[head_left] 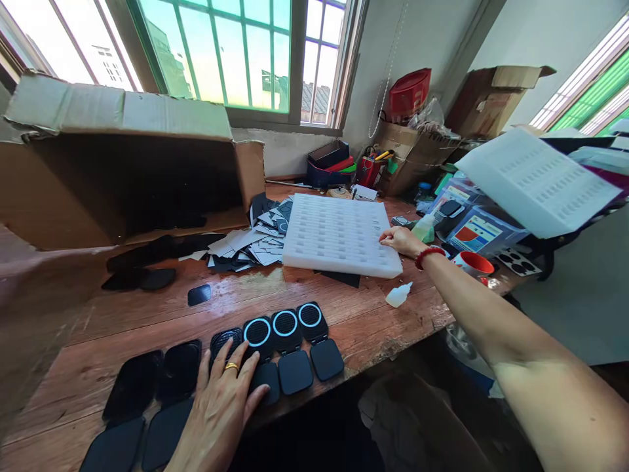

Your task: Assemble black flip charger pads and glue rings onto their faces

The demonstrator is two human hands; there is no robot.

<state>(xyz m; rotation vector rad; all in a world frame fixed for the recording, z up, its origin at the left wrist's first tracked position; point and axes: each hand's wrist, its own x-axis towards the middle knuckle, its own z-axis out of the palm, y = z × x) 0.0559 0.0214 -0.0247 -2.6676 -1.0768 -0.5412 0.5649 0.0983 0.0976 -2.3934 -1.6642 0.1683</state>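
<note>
Two hands, one table [147, 314]
Left hand [216, 400] spread open on cases [295, 372], seven o'clock; right hand [400, 240] bunched at foam's [337, 229] three-o'clock edge.

Near edge: row of lidded cases [295, 372] on the tabletop [265, 292], running from left to centre.
Centre: foam tray [339, 229] behind the row's right end, its near edge over a flat sheet [343, 279].
Left of tray: heap of cut pieces [240, 248], just beside it.
Before heap: single loose plate [199, 295].
Far left: carton [44, 190], opening toward the tabletop; something low perhaps lies inside, in shadow.
Behind tray: organizer [331, 172], below the window [221, 52].
Right of tray: cup [472, 263], before the plastic boxes [484, 229].
Above boxes: second foam tray [540, 177], tilted.
</note>
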